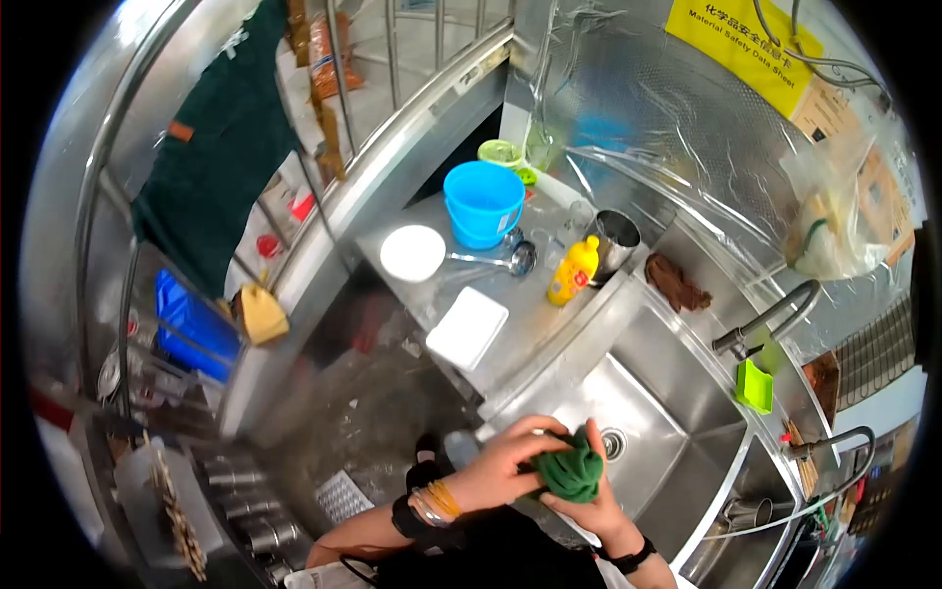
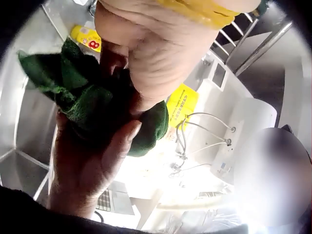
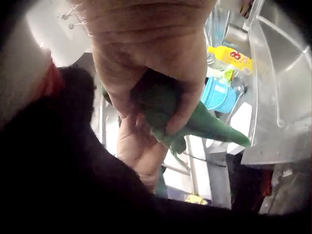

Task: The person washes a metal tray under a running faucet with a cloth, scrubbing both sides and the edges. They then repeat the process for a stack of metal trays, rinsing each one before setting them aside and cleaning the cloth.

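Observation:
A bunched dark green cloth (image 1: 571,471) is held between both hands, in front of the body at the sink's near edge. The left hand (image 1: 505,465) grips it from the left, fingers curled over its top. From the right and below, the right hand (image 1: 601,503) holds it, with fingers up along its side. In the left wrist view the cloth (image 2: 90,97) is crumpled between the left hand (image 2: 156,53) and the right hand (image 2: 90,161). One cloth end (image 3: 219,130) sticks out past the right hand (image 3: 151,58) in the right wrist view.
The steel sink (image 1: 648,383) lies beyond the hands, with a faucet (image 1: 765,319) and brown cloth (image 1: 677,283) at its far side. On the counter stand a yellow bottle (image 1: 574,270), metal pot (image 1: 616,240), blue bucket (image 1: 484,206), white bowl (image 1: 412,253), white tray (image 1: 468,328) and ladle (image 1: 520,259).

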A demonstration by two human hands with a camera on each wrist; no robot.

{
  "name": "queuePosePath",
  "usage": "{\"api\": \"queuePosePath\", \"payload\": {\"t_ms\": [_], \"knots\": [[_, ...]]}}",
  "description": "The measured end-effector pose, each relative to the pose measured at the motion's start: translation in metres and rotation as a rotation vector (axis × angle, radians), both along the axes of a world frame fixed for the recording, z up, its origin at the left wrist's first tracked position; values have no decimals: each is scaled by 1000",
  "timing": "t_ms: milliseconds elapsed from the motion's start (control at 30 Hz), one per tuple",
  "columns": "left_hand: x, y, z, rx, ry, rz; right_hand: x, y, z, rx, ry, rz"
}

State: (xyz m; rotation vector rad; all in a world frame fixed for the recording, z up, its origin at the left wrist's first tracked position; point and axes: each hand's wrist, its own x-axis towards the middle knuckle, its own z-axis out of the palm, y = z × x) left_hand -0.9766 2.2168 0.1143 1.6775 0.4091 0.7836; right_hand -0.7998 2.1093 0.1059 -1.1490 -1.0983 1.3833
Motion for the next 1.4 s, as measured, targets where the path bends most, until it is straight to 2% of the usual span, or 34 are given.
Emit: {"api": "queuePosePath", "payload": {"t_ms": [67,133,167,200,267,300,333,367,400,467,500,533,567,700,800,900,933,1000,1033,1133,1167,1333,1400], "knots": [[4,38,-13,116,47,-101,4,28,-1,28,-19,-61],[1,86,-18,125,85,-310,9,55,-1,-14,-7,-91],[-4,108,-28,209,55,-326,3,66,8,-70,86,-217],[-11,132,-24,48,133,-355,7,87,12,-55,62,-234],[-22,184,-45,-119,210,-278,19,131,23,-28,36,-265],[-29,204,-52,-123,217,-201,22,165,36,17,-90,-260],[-35,220,-56,-35,250,-118,18,203,57,-12,-86,-306],[-40,230,-60,-86,227,-125,28,238,60,63,-209,-216],[-44,236,-65,-136,201,-132,30,280,70,151,-471,-156],[-56,238,-78,-313,150,-186,15,369,84,265,-693,-172],[-64,236,-89,-385,116,-184,16,386,72,360,-638,-169],[-73,234,-100,-457,83,-182,11,453,66,456,-909,-126],[-85,234,-110,-485,112,-135,6,493,52,540,-1002,-146],[-134,228,-145,-623,209,39,-16,589,-9,252,-1580,15],[-162,225,-153,-657,298,107,-16,622,-83,219,-1796,136],[-176,224,-151,-655,346,128,-12,640,-121,-6,-1847,527],[-180,223,-150,-657,352,129,-6,640,-126,60,-1762,446],[-183,221,-148,-727,312,136,2,627,-95,181,-1592,290],[-182,222,-147,-756,286,139,17,630,-97,251,-1380,186],[-179,225,-149,-795,272,142,22,615,-71,-166,-285,-222],[-177,226,-152,-795,259,136,14,603,-46,-194,-65,-275],[-172,225,-164,-912,175,135,32,600,-60,-90,640,-274],[-171,228,-150,-780,203,115,27,599,-62,33,933,-272]]}}
